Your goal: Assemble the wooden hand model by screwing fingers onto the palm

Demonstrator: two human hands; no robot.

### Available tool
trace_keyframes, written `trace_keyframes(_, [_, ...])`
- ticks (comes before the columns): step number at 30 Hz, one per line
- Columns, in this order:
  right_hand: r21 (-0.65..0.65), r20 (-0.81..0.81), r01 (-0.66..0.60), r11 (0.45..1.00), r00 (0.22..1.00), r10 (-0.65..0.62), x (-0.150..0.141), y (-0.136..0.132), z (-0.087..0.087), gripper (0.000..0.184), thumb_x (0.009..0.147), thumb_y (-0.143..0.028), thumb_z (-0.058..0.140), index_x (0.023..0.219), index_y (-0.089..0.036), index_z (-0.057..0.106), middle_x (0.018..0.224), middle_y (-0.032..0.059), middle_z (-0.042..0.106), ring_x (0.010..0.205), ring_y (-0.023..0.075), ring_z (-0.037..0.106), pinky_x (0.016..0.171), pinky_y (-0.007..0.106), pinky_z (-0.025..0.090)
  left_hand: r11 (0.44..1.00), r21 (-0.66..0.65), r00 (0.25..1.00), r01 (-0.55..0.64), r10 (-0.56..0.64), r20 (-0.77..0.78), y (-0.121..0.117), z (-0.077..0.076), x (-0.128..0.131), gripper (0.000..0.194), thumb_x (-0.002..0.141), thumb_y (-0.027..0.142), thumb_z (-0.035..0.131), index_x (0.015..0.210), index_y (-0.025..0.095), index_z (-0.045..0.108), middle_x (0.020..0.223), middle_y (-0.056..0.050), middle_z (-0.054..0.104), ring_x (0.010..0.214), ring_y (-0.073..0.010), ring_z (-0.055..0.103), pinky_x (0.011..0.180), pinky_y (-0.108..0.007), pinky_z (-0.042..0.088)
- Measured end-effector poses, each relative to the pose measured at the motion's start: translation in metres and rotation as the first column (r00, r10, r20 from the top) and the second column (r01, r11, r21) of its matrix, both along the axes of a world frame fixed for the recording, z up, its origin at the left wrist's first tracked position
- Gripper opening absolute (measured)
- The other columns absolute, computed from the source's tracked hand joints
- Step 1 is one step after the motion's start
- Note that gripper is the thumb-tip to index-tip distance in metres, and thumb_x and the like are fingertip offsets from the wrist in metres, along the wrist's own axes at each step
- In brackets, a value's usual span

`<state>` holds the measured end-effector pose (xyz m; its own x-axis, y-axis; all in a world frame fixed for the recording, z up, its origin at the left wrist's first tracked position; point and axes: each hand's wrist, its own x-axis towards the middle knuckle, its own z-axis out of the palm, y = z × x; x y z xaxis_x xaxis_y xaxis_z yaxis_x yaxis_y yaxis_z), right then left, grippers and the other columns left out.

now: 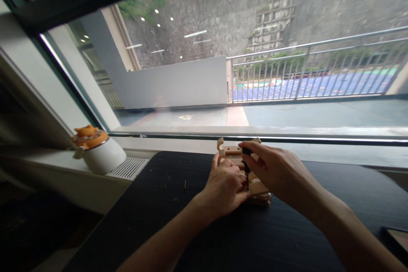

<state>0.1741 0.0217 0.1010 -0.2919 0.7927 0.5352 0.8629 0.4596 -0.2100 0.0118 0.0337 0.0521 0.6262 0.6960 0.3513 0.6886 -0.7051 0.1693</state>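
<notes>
A small wooden assembly [259, 188] of light slats and curved pieces stands on the black table [153, 229], partly covered by both hands. My left hand [225, 182] is closed round its left side, holding it steady with the fingers near a screwdriver tip. Above it, my right hand [270, 161] grips the black handle of a screwdriver [247, 165]. The screwdriver points down, nearly upright, and its shaft meets the wood beside my left fingertips. Whether a screw sits under the tip is too small to tell.
A thin screw-like piece [185, 185] and scattered crumbs lie on the table left of the hands. A white pot with an orange cat-shaped lid [103, 153] stands on the sill by a vent [129, 167]. A large window [178, 89] rises behind the table.
</notes>
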Motion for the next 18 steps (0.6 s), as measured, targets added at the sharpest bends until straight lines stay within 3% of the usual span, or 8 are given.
trace_keyframes(11, [-0.027,-0.018,0.083,0.996,0.996,-0.083,0.0006,0.0005,0.0043,0.022,0.088,-0.036,0.049,0.097,-0.021,0.062,0.067,0.0,0.067,0.054,0.0152,0.059,0.05,0.024,0.032,1.0,0.006,1.0,-0.003,0.003,0.02,-0.0016,0.002,0.0007,0.017,0.076,0.036,0.067,0.069,0.021,0.063,0.082,0.0,0.064,0.095,-0.021,0.053,0.109,-0.051,0.013])
trace_keyframes(18, [-0.053,-0.046,-0.04,0.998,0.998,0.038,0.001,-0.003,0.0062,0.028,0.092,-0.034,0.04,0.103,-0.021,0.063,0.079,0.0037,0.071,0.066,0.018,0.065,0.055,0.026,0.038,1.0,0.016,1.0,-0.015,0.014,0.018,-0.0018,0.0013,0.0014,0.016,0.076,0.035,0.067,0.069,0.021,0.063,0.09,-0.001,0.065,0.098,-0.0211,0.053,0.11,-0.051,0.013])
